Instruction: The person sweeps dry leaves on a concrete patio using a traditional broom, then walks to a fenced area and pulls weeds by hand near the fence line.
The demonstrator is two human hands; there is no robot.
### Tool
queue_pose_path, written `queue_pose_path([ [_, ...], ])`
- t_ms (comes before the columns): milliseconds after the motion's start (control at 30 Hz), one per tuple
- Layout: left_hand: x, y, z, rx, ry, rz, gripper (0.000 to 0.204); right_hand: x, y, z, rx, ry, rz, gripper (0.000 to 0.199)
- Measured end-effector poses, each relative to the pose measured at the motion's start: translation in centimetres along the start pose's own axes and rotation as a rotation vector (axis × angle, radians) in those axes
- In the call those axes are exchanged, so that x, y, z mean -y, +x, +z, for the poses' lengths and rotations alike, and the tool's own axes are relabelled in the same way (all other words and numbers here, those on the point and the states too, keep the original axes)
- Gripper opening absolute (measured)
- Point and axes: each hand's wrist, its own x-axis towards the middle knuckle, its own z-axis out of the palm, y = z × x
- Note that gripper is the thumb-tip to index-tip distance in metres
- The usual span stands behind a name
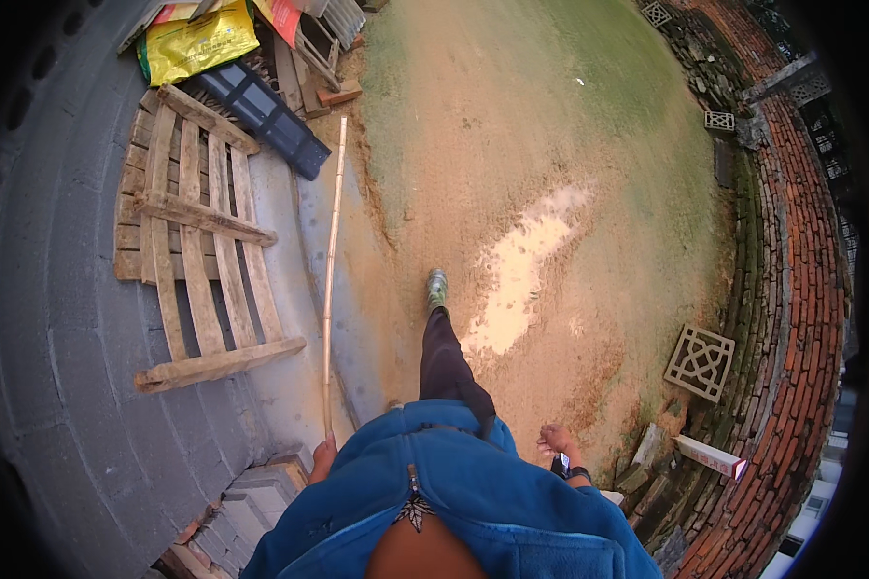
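Observation:
My left hand (324,455) is closed around the near end of a long thin bamboo pole (332,261), which runs away from me along the edge of the grey block wall. My right hand (556,444) hangs at my side with a dark band on the wrist; its fingers are curled and whether it holds something small and dark is unclear. I wear a blue fleece jacket (473,492), dark trousers and a green shoe (437,288) stepping forward on the sandy ground.
A wooden pallet (198,241) leans against the grey block wall at left. A dark plastic crate (266,116), a yellow sack (198,43) and scrap wood lie beyond. A patterned vent block (702,361) and stacked red bricks (801,289) line the right.

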Motion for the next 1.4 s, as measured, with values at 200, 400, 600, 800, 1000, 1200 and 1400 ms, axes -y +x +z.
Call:
queue_pose_path([
  [200, -19.2, 8.6, -4.3, -0.003, -0.086, -0.015, 0.077, 26.7, 9.1, -7.8, -0.121, -0.295, -0.228, 0.017],
  [400, -38.7, 15.4, -10.3, 0.008, -0.195, 0.002, 0.078, 67.7, 11.1, -12.0, -0.221, -0.383, -0.783, 0.037],
  [600, -57.1, 24.9, -15.1, -0.077, -0.203, -0.002, 0.079, 99.0, 8.6, -11.9, -0.074, -0.31, -1.21, 0.039],
  [800, -80.3, 34.5, -22.4, -0.071, 0.014, 0.033, 0.078, 110.9, 14.5, -19.9, -0.05, -0.416, -0.912, 0.04],
  [1000, -102.2, 40.0, -29.8, -0.066, 0.035, 0.074, 0.076, 105.0, 17.7, -36.2, -0.258, -0.055, -0.358, 0.037],
  [1200, -125.1, 44.1, -34.3, -0.084, -0.123, -0.058, 0.072, 107.3, 15.4, -44.2, -0.308, -0.046, -0.025, 0.027],
  [1400, -145.2, 49.7, -34.3, -0.094, -0.022, -0.077, 0.074, 128.1, 22.9, -56.6, -0.314, -0.1, -0.207, 0.03],
])
